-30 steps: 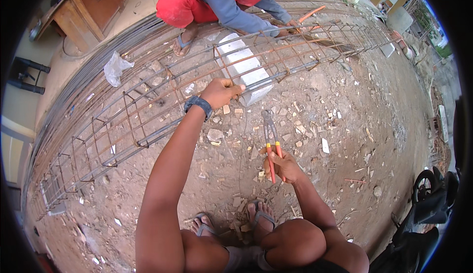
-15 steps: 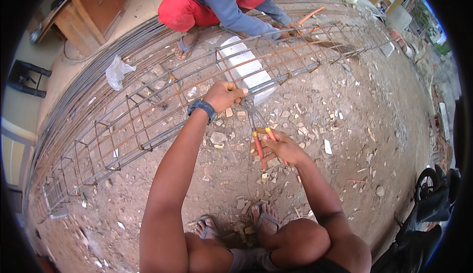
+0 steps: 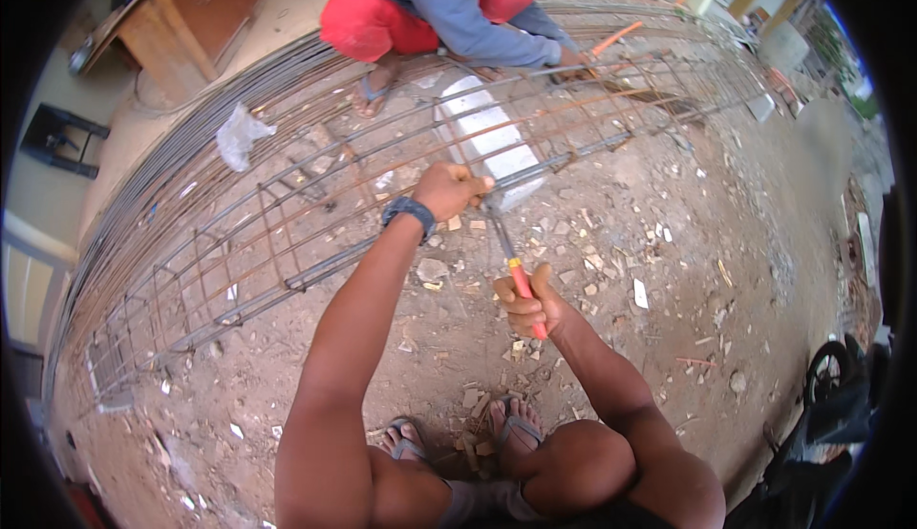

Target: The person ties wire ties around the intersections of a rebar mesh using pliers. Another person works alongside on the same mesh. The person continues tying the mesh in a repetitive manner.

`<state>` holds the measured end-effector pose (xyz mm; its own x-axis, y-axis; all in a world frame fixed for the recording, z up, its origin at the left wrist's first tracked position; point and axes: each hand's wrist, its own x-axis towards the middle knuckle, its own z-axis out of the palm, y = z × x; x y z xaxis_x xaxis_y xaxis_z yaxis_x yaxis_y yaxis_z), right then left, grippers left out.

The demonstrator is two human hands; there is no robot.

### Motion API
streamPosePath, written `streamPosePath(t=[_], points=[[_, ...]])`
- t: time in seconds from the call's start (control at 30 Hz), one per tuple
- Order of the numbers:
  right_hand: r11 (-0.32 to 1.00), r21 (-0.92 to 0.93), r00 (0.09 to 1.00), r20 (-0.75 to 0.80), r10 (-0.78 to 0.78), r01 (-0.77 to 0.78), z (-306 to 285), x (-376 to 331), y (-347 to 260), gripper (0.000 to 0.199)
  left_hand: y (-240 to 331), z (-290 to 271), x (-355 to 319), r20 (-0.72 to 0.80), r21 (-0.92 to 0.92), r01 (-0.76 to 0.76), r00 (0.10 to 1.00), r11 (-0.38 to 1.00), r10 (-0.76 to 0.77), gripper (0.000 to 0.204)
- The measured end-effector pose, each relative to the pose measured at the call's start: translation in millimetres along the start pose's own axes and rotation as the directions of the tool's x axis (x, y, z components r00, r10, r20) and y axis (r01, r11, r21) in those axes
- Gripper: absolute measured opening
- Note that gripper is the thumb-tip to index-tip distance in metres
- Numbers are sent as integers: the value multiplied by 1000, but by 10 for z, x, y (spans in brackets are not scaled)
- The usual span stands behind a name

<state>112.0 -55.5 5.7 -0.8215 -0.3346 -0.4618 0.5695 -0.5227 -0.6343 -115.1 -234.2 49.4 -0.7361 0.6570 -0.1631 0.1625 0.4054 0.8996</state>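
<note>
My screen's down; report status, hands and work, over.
Left hand at rebar cage. Right hand gripping red-handled pincers, tips near left hand. White block beneath cage.

Crumpled translucent plastic bag off to left; brown wooden cabinet beyond. Black motorcycle at right. Pale chips strewn over dirt.

The block lies beneath the rebar cage.

The left hand gripped the rebar cage beside a white block, while the right hand held pliers (orange-handled, yellow-banded) angled up toward that grip. A co-worker crouched opposite.
</note>
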Motion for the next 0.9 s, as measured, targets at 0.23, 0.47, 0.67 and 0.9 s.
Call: streamPosePath(t=[0.23,0.47,0.67,0.9], points=[[455,-877,723,-211,-657,158,291,-111,187,46,-188,-86,-5,27,-261,11,1000,965,-4,39],[323,-944,645,-291,-707,-72,445,-169,396,50,-117,103,-44,58,-268,107,994,957,-95,32],[961,234,959,-272,-78,144,653,-135,428,60,-53,58,-104,22,-237,47,999,970,-43,31],[989,-133,973,-209,-97,70,508,-158,246,46,-86,-3,68,68,-153,-3,998,988,14,50]])
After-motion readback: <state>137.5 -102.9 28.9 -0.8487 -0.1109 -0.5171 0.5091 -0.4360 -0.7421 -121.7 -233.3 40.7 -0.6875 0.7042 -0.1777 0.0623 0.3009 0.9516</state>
